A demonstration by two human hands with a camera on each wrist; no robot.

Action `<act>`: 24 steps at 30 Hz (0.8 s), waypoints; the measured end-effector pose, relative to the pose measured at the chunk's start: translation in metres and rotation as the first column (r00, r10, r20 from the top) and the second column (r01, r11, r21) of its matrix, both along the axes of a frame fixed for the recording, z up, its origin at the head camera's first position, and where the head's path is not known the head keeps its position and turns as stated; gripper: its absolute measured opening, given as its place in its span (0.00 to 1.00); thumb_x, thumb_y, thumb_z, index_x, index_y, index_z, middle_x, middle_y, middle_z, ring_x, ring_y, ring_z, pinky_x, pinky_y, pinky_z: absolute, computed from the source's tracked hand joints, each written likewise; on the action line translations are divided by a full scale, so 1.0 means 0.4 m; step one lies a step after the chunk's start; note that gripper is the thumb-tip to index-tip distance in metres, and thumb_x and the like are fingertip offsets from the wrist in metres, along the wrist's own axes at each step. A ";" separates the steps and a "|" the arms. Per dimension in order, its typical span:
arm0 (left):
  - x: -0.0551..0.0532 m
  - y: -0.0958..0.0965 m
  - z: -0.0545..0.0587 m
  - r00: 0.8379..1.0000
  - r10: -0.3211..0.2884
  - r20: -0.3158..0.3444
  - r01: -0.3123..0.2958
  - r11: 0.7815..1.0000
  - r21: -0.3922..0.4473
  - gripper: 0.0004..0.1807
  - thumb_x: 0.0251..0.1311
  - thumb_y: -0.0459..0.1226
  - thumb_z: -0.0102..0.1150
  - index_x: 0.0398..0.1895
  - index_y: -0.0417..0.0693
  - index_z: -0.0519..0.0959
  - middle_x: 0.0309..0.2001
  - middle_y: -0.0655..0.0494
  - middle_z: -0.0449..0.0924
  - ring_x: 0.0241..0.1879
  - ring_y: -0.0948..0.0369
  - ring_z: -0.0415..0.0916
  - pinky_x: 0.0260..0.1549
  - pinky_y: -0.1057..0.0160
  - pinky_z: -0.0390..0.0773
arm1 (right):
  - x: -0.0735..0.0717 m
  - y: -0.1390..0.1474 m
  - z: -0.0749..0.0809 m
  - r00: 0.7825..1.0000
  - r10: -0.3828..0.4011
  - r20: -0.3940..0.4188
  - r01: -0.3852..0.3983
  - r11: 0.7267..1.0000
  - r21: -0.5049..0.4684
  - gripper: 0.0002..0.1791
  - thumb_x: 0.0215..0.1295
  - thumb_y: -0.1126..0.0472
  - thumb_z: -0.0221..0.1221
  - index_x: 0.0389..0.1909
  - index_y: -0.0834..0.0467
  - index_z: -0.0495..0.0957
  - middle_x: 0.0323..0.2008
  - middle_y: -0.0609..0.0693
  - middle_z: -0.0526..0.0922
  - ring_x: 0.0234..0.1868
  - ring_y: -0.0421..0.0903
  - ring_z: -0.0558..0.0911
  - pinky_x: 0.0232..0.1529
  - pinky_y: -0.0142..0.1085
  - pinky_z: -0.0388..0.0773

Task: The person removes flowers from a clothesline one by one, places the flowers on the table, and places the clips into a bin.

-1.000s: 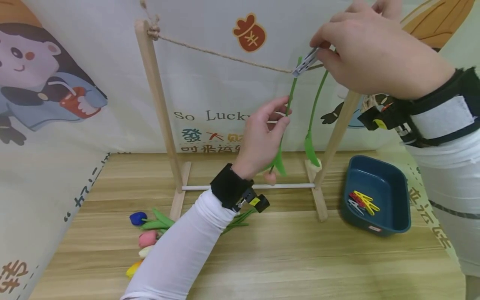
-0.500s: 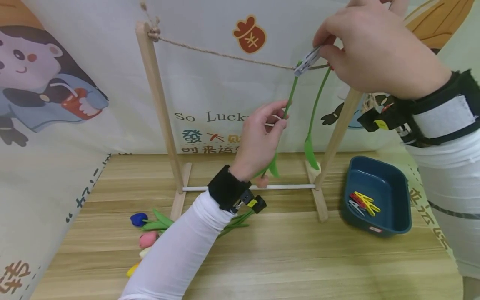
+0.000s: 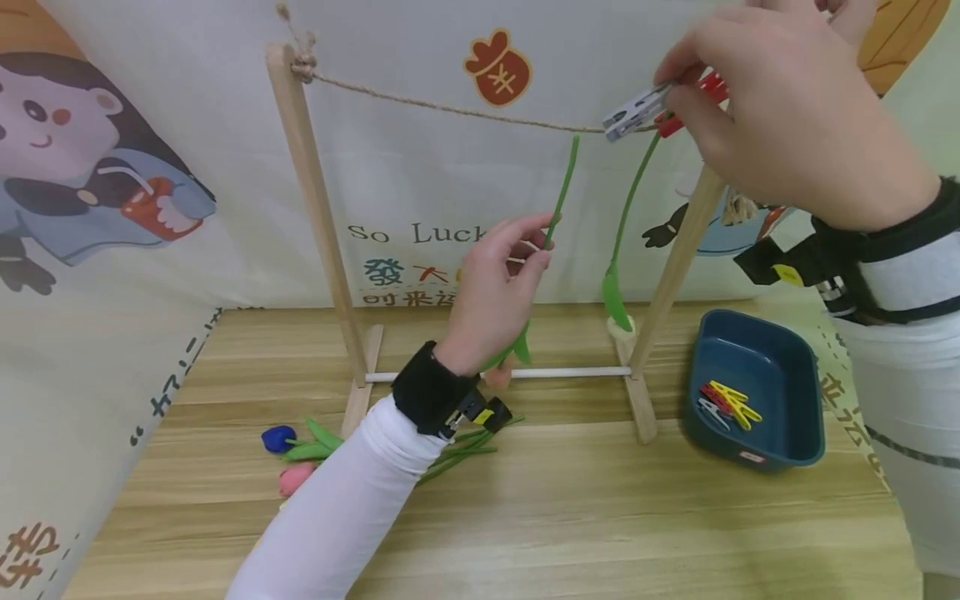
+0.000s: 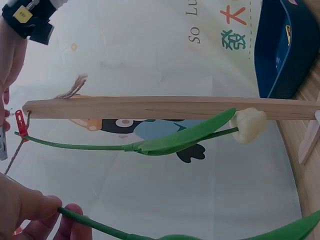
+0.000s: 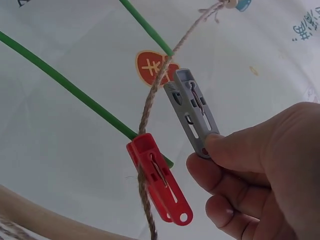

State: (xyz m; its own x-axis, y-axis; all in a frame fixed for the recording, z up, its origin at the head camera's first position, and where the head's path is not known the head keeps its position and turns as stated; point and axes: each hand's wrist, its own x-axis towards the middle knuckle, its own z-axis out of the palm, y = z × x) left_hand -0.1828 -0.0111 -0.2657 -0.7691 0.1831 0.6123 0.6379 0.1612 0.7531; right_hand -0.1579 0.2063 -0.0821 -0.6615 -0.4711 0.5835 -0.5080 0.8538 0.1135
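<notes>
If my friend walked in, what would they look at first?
Probably the red plastic clothespin clipping a white green-stemmed tulip to the brown twisted rope. Beside it, the right hand pinches a grey plastic clothespin. Below the rope, the left hand holds a pale pink green-stemmed tulip.

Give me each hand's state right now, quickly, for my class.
Left hand: pinching a green flower stem.
Right hand: pinching a gray clothespin.
</notes>
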 end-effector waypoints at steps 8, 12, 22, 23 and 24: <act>0.038 -0.049 -0.011 0.998 0.030 -0.061 -0.037 0.993 -0.111 0.21 0.71 0.22 0.61 0.65 0.37 0.81 0.46 0.47 0.82 0.44 0.55 0.81 0.42 0.59 0.84 | 0.046 0.045 -0.065 1.000 0.024 0.012 -0.024 1.000 -0.009 0.10 0.75 0.65 0.61 0.51 0.67 0.84 0.44 0.66 0.85 0.52 0.68 0.66 0.56 0.58 0.40; 0.058 -0.077 -0.019 0.994 0.046 -0.095 -0.063 0.981 -0.185 0.20 0.70 0.22 0.61 0.63 0.37 0.82 0.46 0.47 0.83 0.43 0.55 0.81 0.40 0.60 0.83 | 0.064 0.076 -0.102 0.998 0.018 0.055 -0.018 1.000 -0.010 0.13 0.73 0.63 0.63 0.52 0.66 0.83 0.42 0.64 0.85 0.52 0.68 0.67 0.55 0.62 0.43; 0.118 -0.152 -0.054 0.991 0.053 -0.126 -0.100 0.911 -0.400 0.21 0.70 0.20 0.59 0.63 0.37 0.83 0.47 0.47 0.83 0.40 0.57 0.78 0.40 0.62 0.82 | 0.085 0.154 -0.216 0.986 -0.033 0.163 0.042 0.998 -0.050 0.17 0.63 0.65 0.71 0.51 0.66 0.84 0.41 0.65 0.85 0.50 0.66 0.68 0.50 0.67 0.48; 0.124 -0.159 -0.057 0.991 0.057 -0.120 -0.103 0.902 -0.420 0.21 0.70 0.20 0.58 0.63 0.38 0.83 0.47 0.48 0.83 0.40 0.58 0.77 0.39 0.62 0.81 | 0.086 0.163 -0.228 0.985 -0.039 0.169 0.049 0.997 -0.056 0.17 0.63 0.64 0.71 0.50 0.67 0.84 0.42 0.66 0.85 0.50 0.67 0.68 0.50 0.67 0.48; 0.131 -0.166 -0.061 0.991 0.060 -0.117 -0.106 0.892 -0.439 0.21 0.71 0.20 0.57 0.63 0.38 0.83 0.47 0.49 0.83 0.39 0.59 0.76 0.38 0.62 0.81 | 0.086 0.172 -0.241 0.983 -0.049 0.177 0.060 0.996 -0.059 0.17 0.63 0.64 0.71 0.50 0.67 0.84 0.42 0.67 0.85 0.50 0.67 0.69 0.49 0.68 0.49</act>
State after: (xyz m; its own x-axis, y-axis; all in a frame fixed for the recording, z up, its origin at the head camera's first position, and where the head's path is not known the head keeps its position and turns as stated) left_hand -0.1306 -0.0774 -0.2900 -0.7340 0.3916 0.5550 0.6742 0.5192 0.5253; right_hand -0.1236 0.2751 -0.1784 -0.7796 -0.3969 0.4844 -0.4678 0.8833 -0.0290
